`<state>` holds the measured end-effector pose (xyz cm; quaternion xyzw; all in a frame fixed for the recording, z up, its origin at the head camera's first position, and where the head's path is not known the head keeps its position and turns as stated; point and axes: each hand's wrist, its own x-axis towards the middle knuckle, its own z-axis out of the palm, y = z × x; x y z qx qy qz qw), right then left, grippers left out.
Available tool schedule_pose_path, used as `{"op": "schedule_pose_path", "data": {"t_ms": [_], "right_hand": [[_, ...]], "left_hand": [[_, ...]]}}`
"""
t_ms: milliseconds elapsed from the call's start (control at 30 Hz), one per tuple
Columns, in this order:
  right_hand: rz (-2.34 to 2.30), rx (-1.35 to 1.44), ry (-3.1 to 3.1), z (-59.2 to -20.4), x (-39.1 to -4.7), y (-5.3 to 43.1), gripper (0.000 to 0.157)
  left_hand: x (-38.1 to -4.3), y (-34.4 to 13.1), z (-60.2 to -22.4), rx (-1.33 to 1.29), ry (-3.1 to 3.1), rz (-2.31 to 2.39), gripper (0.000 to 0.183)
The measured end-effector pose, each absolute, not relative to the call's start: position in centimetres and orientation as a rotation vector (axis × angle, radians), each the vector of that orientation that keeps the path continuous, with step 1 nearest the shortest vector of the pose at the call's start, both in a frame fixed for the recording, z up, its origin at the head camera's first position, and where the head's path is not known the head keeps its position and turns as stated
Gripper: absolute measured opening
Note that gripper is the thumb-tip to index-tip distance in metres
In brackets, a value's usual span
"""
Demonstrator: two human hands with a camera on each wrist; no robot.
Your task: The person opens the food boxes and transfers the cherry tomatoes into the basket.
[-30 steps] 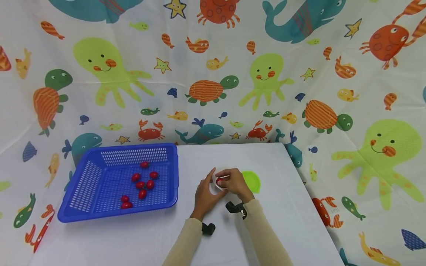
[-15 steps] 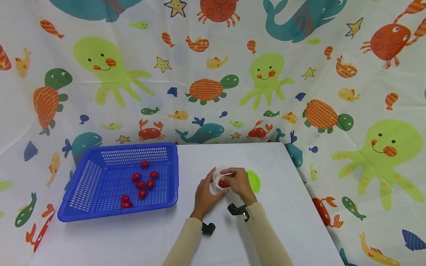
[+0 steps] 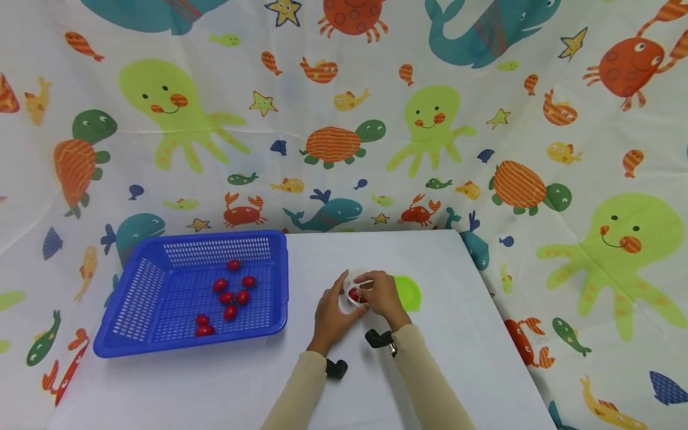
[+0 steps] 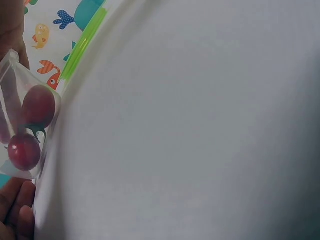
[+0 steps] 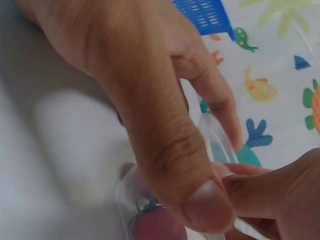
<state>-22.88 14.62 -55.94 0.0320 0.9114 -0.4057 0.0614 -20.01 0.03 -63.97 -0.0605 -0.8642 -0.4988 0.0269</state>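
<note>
My left hand [image 3: 333, 319] grips a small clear plastic container [image 3: 346, 298] from the left, thumb along its near side. Down at its mouth, the curled fingers of my right hand [image 3: 381, 297] pinch a cherry tomato [image 3: 353, 294]. Through the clear wall in the left wrist view, cherry tomatoes [image 4: 39, 106] show inside, one with a green stem. In the right wrist view the large thumb of the left hand [image 5: 150, 100] covers much of the container [image 5: 122, 200], and the right hand [image 5: 295, 192] reaches in from the right.
A blue perforated basket [image 3: 282, 280] with several cherry tomatoes [image 3: 230, 312] stands at the left of the white table [image 3: 473, 358]. Just right of my right hand lies a lime green lid [image 3: 409, 294]. Cloth printed with sea animals [image 3: 330, 146] hangs behind and beside the table.
My right hand's fingers shift slightly over the container mouth, and the red tomato there moves a little left. The left hand stays in place around the container.
</note>
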Motion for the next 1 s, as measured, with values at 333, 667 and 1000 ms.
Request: {"op": "schedule_pose_path", "data": {"t_ms": [333, 667, 1000], "right_hand": [[-1.104, -0.078, 2.651, -56.3, -23.7, 14.8, 0.022], [-1.421, -0.108, 2.381, -55.6, -23.7, 16.1, 0.027], [-1.517, 0.066, 2.503, -55.5, -23.1, 15.8, 0.03]], "left_hand": [[-20.0, 0.2, -63.9, -0.205, -2.669, -1.528, 0.099], [-20.0, 0.0, -63.9, -0.2, -2.662, -1.568, 0.102], [-19.9, 0.2, -63.9, -0.164, -2.678, -1.584, 0.1]]}}
